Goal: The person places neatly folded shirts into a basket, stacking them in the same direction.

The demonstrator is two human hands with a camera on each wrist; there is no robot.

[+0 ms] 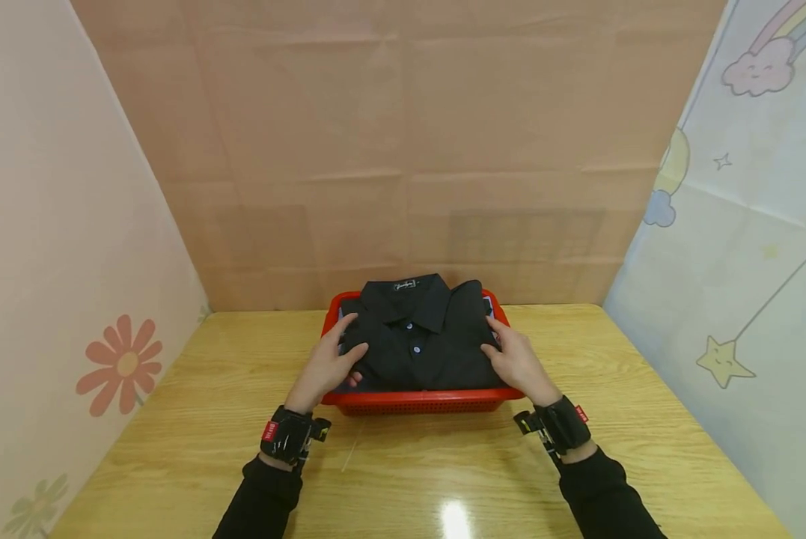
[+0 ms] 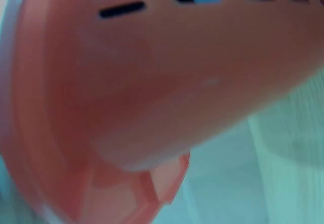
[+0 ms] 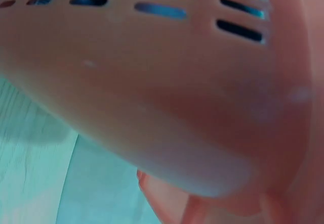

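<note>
A folded black collared shirt [image 1: 436,355] with pale buttons and a neck label lies in a red plastic basket [image 1: 419,400]. My left hand [image 1: 328,367] is at the shirt's left side, thumb and index finger spread against the black cloth. At the opposite side my right hand [image 1: 516,361] touches the shirt's edge with its thumb and index finger apart. Some fingers of both hands are hidden. The left wrist view is filled by the slotted basket wall [image 2: 152,67], and the right wrist view by the same basket's wall [image 3: 152,77]; neither shows fingers.
The basket stands on a light wood table [image 1: 409,464] near a brown paper-like backdrop [image 1: 403,150]. Patterned sheets flank it: a left sheet [image 1: 52,187] with flowers and a right sheet [image 1: 746,247] with stars and clouds. Bluish cloth [image 1: 349,388] shows under the shirt.
</note>
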